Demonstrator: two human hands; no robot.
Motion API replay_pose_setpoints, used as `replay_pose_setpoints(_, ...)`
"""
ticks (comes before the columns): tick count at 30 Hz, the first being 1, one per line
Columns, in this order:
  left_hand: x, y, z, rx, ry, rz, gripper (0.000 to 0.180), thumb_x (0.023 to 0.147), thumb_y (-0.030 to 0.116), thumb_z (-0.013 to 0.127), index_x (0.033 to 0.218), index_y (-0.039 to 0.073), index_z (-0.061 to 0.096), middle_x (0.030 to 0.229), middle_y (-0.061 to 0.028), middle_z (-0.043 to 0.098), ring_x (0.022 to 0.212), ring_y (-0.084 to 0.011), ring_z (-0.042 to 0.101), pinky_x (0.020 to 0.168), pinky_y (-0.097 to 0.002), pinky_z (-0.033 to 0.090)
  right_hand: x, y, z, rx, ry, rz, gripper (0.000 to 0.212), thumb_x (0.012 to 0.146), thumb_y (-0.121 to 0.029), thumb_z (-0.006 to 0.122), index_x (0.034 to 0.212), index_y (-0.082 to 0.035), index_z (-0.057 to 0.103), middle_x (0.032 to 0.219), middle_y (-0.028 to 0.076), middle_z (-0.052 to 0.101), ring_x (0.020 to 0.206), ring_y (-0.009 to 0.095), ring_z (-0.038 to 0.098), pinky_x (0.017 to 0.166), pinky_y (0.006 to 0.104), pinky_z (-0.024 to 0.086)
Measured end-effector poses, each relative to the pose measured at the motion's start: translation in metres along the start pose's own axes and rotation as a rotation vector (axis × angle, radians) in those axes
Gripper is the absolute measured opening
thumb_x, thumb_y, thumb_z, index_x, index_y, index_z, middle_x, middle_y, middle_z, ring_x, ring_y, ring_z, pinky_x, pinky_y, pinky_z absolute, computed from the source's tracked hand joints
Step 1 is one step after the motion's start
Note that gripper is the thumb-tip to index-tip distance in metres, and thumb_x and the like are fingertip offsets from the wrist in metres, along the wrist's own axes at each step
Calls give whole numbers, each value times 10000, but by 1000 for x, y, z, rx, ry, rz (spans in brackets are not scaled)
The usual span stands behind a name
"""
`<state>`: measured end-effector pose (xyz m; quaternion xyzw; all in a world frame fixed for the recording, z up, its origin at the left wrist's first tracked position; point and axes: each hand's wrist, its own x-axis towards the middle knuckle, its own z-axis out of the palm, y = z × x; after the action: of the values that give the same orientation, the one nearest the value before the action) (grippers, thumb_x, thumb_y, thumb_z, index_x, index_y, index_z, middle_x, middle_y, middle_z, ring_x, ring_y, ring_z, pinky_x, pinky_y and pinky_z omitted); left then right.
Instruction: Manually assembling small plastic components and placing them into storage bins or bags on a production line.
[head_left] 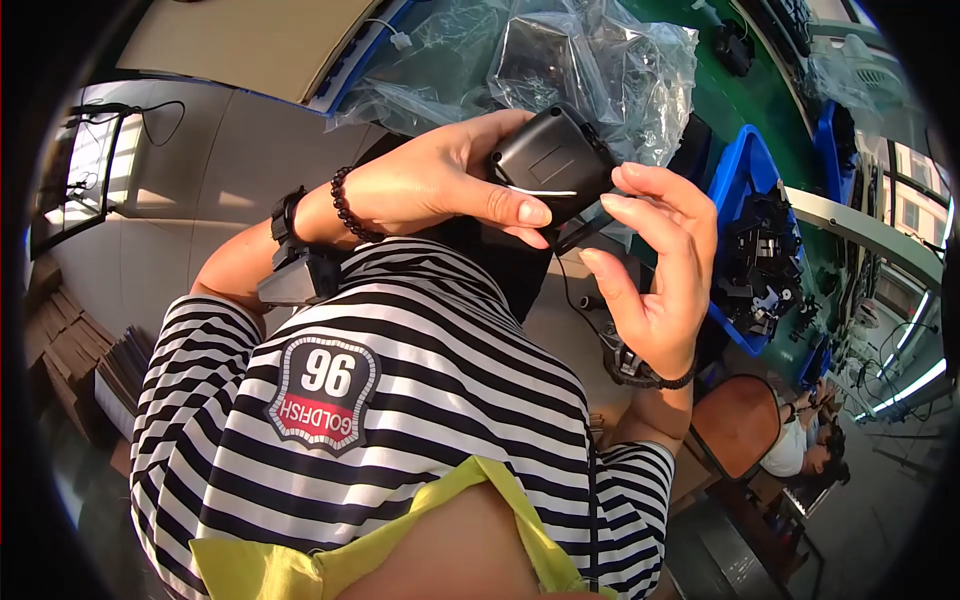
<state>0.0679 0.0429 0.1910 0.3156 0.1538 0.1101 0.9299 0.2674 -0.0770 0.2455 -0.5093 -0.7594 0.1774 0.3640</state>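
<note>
My left hand (430,180) is closed around a black box-shaped plastic device (555,155), with the thumb across its near side. The device has rounded corners, small corner holes and a rectangular outline on its face. A thin white strip (545,192) lies along its near edge by my thumb. At the device's right side, my right hand (665,250) is curved with thumb and fingers apart. Its fingertips are close to the casing; whether they touch it I cannot tell. A narrow black piece (580,236) sticks out between the device and my right thumb.
Crumpled clear plastic bags (600,60) lie on the green work surface (775,95) beyond my hands. A blue bin (745,170) of black parts stands to the right. Cardboard (235,45) lies at the far left. An orange-brown chair back (737,427) and another person (800,450) are at the lower right.
</note>
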Motion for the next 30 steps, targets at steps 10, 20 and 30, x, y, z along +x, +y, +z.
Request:
replay_pose_setpoints(10, 15, -23, -8, 241, 27, 246, 780, 850, 33, 807, 1464, -30, 330, 1322, -121, 536, 1220, -163, 558, 1040, -334, 525, -34, 2, 46, 572, 504, 589, 465, 965, -167, 696, 1342, 31, 512, 1182, 71, 574, 1056, 141, 551, 964, 280, 416)
replay_pose_setpoints(20, 7, -19, -16, 274, 2, 318, 853, 817, 54, 844, 1490, 10, 321, 1374, -103, 500, 1264, -167, 525, 1048, -342, 512, -29, 0, 51, 778, 499, 548, 471, 931, -127, 753, 1281, 39, 486, 1109, 76, 604, 936, 109, 583, 851, 239, 473)
replay_pose_setpoints(30, 1, -6, -21, 576, -92, 403, 977, 787, -23, 830, 1564, 52, 242, 1516, -108, 399, 1383, -197, 435, 1119, -377, 443, -32, 7, 53, 785, 493, 494, 466, 912, -109, 766, 1265, 32, 495, 1118, 87, 608, 914, 115, 606, 801, 232, 501)
